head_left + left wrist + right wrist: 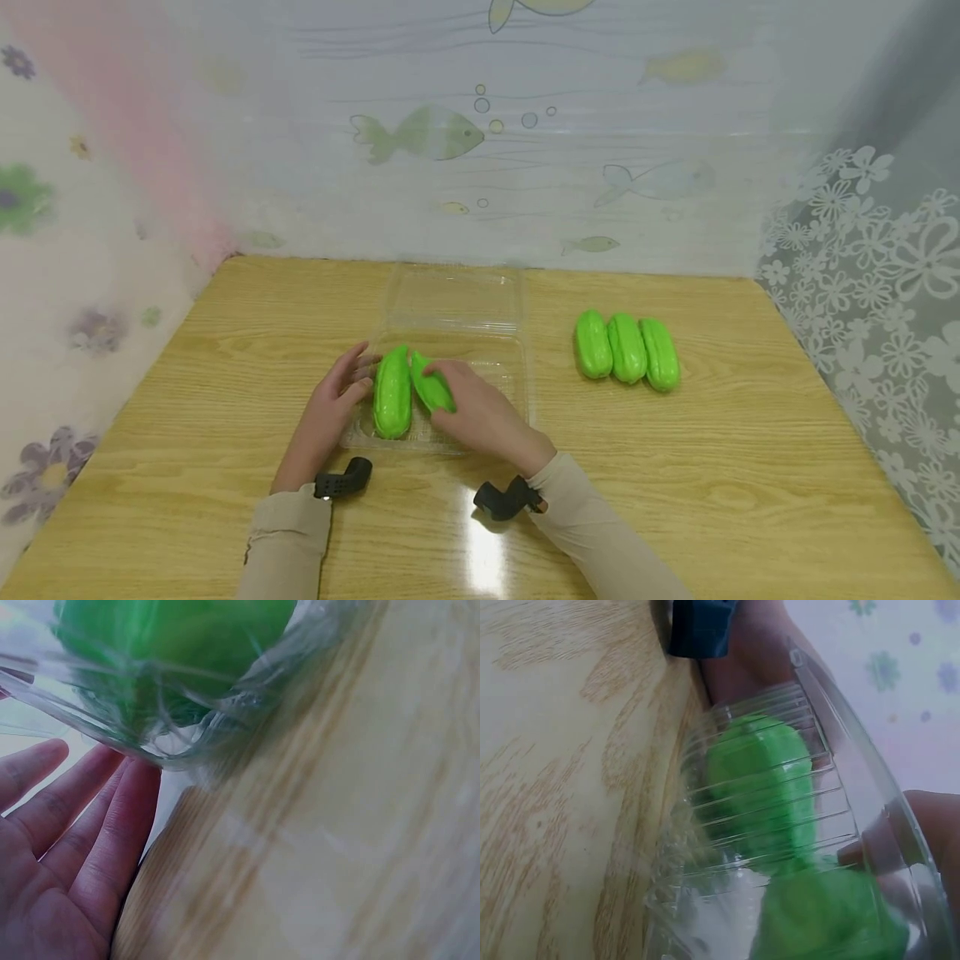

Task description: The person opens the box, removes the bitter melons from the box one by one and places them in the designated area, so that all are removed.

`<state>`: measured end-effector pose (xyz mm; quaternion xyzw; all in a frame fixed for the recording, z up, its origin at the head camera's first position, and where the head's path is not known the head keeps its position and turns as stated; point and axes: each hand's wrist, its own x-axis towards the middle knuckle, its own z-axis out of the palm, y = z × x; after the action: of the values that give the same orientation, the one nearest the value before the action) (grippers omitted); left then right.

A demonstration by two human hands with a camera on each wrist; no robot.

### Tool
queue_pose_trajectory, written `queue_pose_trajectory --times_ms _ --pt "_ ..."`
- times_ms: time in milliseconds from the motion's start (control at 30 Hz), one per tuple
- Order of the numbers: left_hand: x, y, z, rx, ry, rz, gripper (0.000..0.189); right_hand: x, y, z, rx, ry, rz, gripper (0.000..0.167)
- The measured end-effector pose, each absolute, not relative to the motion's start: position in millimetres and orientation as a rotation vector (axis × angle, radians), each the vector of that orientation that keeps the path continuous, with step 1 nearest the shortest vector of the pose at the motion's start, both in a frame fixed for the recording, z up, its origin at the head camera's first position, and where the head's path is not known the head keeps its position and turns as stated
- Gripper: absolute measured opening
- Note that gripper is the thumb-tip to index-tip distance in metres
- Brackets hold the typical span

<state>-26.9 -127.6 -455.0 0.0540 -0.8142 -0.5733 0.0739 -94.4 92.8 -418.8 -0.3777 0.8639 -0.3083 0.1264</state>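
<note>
A clear plastic clamshell box lies with its lid folded back. Along its left side rests a long, shiny green ridged fruit-shaped piece, also seen through the clear wall in the right wrist view. My right hand grips a second such green piece between thumb and fingers, tilted, just right of the first. My left hand is at the box's left edge, its fingers extended and touching the plastic from outside. The right fingertips are partly hidden behind the box wall in the right wrist view.
Three more green pieces lie side by side on the wooden table, right of the box. A fish-patterned curtain hangs behind the table, with flowered sheets at both sides. Black wrist cameras sit on both wrists.
</note>
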Motion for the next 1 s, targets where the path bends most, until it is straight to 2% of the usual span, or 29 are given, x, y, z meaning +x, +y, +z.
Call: queue_pose_trajectory --times_ms 333,1000 --pt "-26.4 -128.4 -456.0 0.165 -2.434 -1.731 0.049 -97.6 95.0 -415.4 -1.052 2.485 -1.043 0.067" --pt "-27.4 -129.7 -466.9 0.143 -2.416 -1.773 0.05 -99.9 106.1 -398.7 -1.011 2.552 -1.044 0.066"
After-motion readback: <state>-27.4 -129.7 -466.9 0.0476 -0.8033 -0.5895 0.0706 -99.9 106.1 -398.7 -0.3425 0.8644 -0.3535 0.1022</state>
